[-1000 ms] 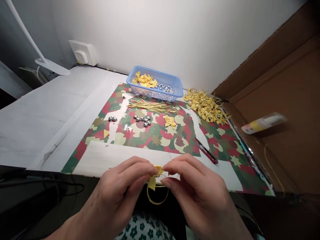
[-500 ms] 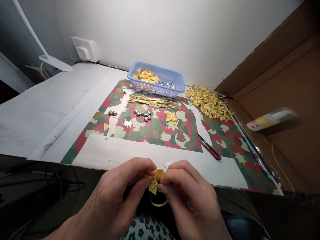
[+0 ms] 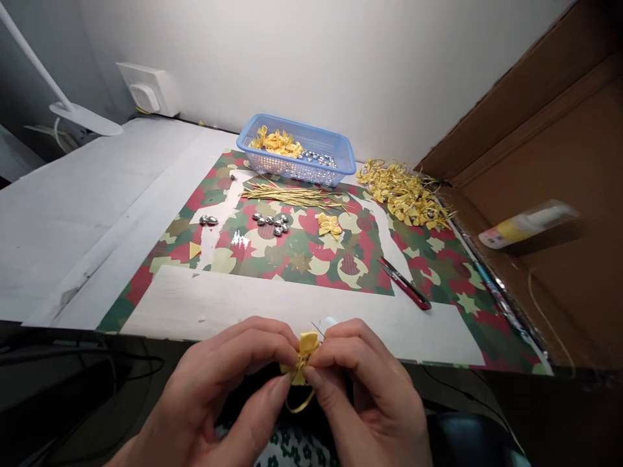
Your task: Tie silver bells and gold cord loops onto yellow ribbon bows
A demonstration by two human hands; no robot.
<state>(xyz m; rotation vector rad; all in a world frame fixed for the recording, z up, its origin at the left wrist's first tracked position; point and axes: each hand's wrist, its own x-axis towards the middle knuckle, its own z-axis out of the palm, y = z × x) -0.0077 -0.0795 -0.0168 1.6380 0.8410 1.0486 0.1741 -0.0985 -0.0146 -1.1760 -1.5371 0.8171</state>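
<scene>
A small yellow ribbon bow (image 3: 308, 341) is held just off the table's front edge, a loop of yellow cord (image 3: 300, 408) hanging beneath it. My left hand (image 3: 228, 383) grips the bow from the left with thumb and forefinger close together. From the other side my right hand (image 3: 372, 383) pinches at the bow's middle, its fingertips touching it. A thin, needle-like sliver (image 3: 317, 328) sticks up beside the right fingers; which hand holds it is unclear. The fingers hide much of the bow's centre.
On the patterned sheet lie a loose yellow bow (image 3: 329, 225), silver beads (image 3: 277, 224), a bundle of gold cords (image 3: 292, 194) and red-handled snips (image 3: 405, 284). Behind stands a blue basket (image 3: 296, 170); a pile of yellow bows (image 3: 406, 194) is at right, near a bottle (image 3: 525, 224).
My left fingers have shifted closer to the bow's middle and my right thumb has come nearer them. The bow has turned a little; the view has shifted slightly.
</scene>
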